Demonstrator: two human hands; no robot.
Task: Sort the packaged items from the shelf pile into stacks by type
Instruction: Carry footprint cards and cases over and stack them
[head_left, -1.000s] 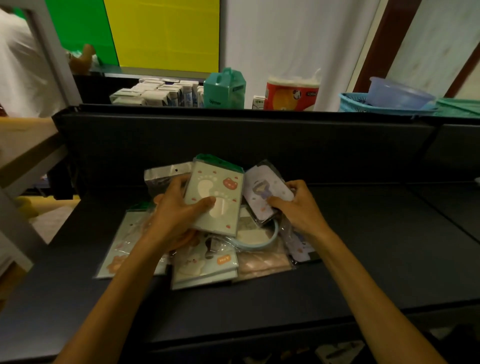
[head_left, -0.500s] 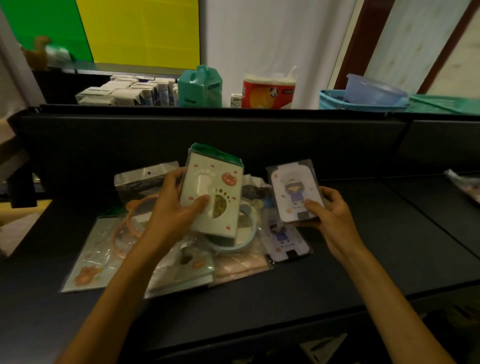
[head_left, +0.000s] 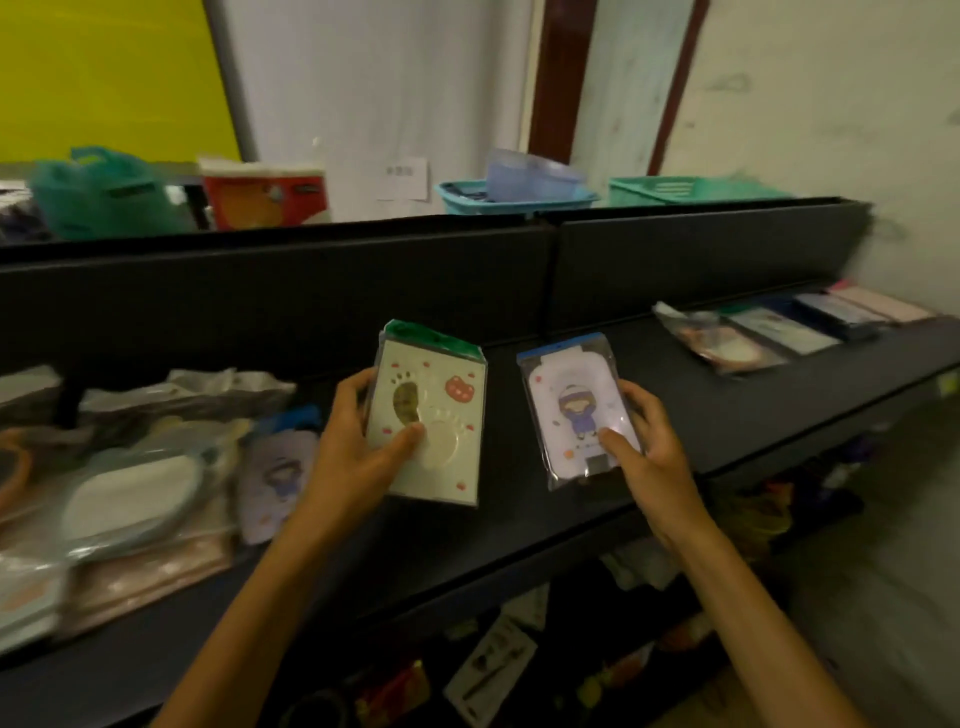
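The black shelf (head_left: 519, 530) carries the unsorted pile (head_left: 145, 467) left of both grips and a sorted row (head_left: 779, 332) far right. The left hand (head_left: 358, 457) pinches the flat cream card pack (head_left: 431, 415); the right hand (head_left: 649, 441) pinches the lilac pack (head_left: 574, 410). Both are held above the shelf. Risk: glossy plastic sleeves may slip from thumb pinches or slide off stacks.

Glossy clear plastic wrap on footprint pack (head_left: 431, 415) & purple pack (head_left: 571, 410); shelf (head_left: 675, 415) matt black
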